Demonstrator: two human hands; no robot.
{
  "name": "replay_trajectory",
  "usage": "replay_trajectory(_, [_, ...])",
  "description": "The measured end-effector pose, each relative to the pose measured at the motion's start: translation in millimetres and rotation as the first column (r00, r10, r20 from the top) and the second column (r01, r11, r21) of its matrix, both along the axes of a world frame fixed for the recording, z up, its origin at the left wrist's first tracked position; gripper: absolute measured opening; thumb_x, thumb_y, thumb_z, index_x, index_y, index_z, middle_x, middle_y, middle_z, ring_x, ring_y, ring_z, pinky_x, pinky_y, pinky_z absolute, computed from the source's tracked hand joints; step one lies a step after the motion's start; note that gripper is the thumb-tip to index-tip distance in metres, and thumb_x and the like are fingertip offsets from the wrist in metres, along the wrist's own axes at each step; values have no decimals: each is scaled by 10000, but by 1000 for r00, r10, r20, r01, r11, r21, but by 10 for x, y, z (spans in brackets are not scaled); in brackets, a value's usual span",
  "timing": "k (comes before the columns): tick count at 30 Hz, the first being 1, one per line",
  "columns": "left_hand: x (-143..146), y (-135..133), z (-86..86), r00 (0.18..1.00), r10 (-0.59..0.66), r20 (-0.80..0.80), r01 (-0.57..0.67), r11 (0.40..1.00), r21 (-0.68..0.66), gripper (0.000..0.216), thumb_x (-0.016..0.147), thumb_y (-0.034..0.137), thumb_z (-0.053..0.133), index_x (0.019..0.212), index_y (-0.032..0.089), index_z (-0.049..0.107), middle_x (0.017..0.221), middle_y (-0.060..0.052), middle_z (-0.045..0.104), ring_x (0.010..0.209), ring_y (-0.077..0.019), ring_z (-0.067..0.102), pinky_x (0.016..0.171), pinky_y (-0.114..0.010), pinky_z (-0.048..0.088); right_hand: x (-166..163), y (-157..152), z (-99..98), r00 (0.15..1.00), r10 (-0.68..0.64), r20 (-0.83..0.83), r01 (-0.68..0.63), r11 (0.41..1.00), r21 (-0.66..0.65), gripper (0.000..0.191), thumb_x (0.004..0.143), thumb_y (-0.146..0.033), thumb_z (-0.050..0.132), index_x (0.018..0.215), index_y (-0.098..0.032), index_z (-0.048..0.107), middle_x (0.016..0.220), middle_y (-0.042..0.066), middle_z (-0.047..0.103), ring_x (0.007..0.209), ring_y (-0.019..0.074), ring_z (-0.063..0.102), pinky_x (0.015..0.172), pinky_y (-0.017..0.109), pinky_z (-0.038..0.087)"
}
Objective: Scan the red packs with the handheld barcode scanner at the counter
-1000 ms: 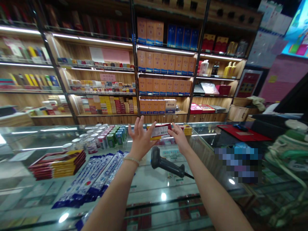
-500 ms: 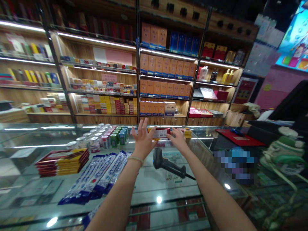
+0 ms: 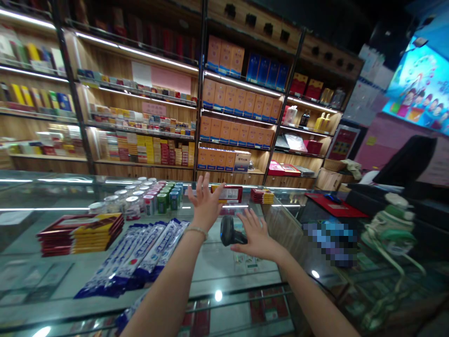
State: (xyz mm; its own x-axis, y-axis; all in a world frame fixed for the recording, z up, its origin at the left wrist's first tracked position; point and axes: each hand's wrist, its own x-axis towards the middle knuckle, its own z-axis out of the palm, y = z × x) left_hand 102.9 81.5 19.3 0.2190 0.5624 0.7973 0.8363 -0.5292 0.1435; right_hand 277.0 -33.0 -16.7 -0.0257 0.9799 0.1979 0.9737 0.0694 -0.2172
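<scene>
My left hand (image 3: 204, 206) is raised over the glass counter with its fingers spread. Its thumb overlaps the left end of a red and yellow box (image 3: 232, 194) bearing a white barcode label; whether it grips the box is hidden. My right hand (image 3: 258, 235) is open, fingers apart, right beside a black barcode scanner (image 3: 228, 231) and covering its handle. Beyond that hand sits a small stack of red and yellow packets (image 3: 262, 195).
Blue and white long packets (image 3: 140, 255) and a larger stack of red and yellow packets (image 3: 96, 236) lie left on the glass counter. Several lidded jars (image 3: 132, 208) stand behind. A red mat (image 3: 335, 206) and a green bottle (image 3: 391, 224) are right. Stocked shelves (image 3: 231, 114) line the wall.
My right hand has left the box's right end and come back down to the scanner, fingers spreading. My left hand stays by the box. The view has turned slightly right.
</scene>
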Motion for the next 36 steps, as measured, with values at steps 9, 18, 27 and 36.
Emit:
replay_trajectory(9, [-16, 13, -46, 1000, 3, 3, -3, 999, -35, 680, 777, 280, 837, 1420, 354, 630, 1754, -163, 162, 1611, -418, 152, 1236, -737, 55, -154, -47, -216, 994, -65, 84, 46, 976, 211, 569, 809, -478, 777, 1291, -203, 648, 1702, 235, 285, 1605, 402, 212, 1232, 701, 157])
replay_trajectory(18, [-15, 17, -43, 999, 33, 38, -31, 998, -48, 731, 738, 238, 861, 1420, 350, 623, 1748, -182, 173, 1608, -414, 165, 1238, -726, 62, -145, -102, -238, 995, -28, 97, -14, 914, 406, 282, 785, -349, 724, 1039, -227, 715, 1628, 152, 466, 1547, 405, 339, 1233, 725, 115])
replay_trajectory(27, [-2, 16, -64, 996, 62, 58, -59, 997, -53, 717, 747, 234, 850, 1419, 347, 626, 1735, -173, 225, 1598, -414, 198, 1233, -732, 88, -90, -202, -157, 998, 21, -65, 27, 757, 653, 295, 811, -269, 572, 1096, -232, 639, 1032, 65, 768, 997, 277, 721, 1275, 586, 208])
replay_trajectory(36, [8, 32, -58, 996, 71, 60, -68, 997, -46, 708, 776, 269, 835, 1443, 346, 613, 1736, -176, 220, 1598, -415, 196, 1228, -737, 92, -108, -208, -141, 997, 28, -76, 25, 789, 614, 134, 791, -313, 662, 914, -261, 648, 787, 11, 726, 781, 262, 708, 1252, 550, 321])
